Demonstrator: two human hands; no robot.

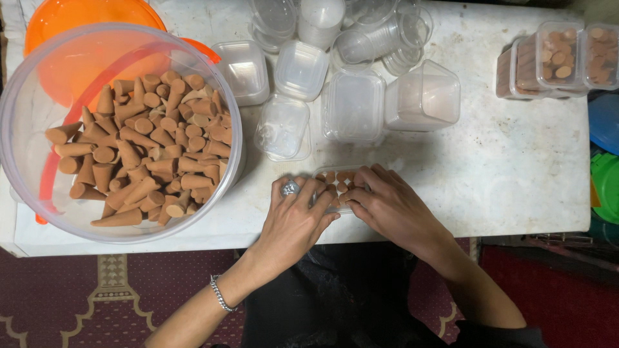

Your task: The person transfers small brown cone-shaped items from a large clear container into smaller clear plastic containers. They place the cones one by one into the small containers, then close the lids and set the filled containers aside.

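While the small clear box [336, 183] is lying near the front edge of the white table [516, 167], you are keeping both hands on it. Brown cones [343, 175] are sitting inside it in rows, with their round bases turned up. Your left hand [293, 216] is resting on the left side of the box, with the fingers stretched over its edge and not closed into a fist; a big silver ring [289, 187] is showing on one finger and a chain bracelet [220, 294] is hanging at the wrist. Your right hand [390, 203] is covering the right side, and its fingertips are pressing on the cones in the middle. I cannot tell if any finger is pinching one cone, because the fingers are hiding this part.

Just behind the box, many empty clear boxes [353, 106] and their lids [282, 127] are standing close together, some of them stacked and some tipped on the side. At your left, a large round clear tub [19, 96] is holding a loose heap of the same cones [145, 148], and an orange lid [84, 16] is lying behind it, partly under it. Far at your right, at the back corner of the table, filled boxes [558, 58] with cones are standing side by side. A dark red carpet [97, 290] with a pale pattern is showing under the table edge.
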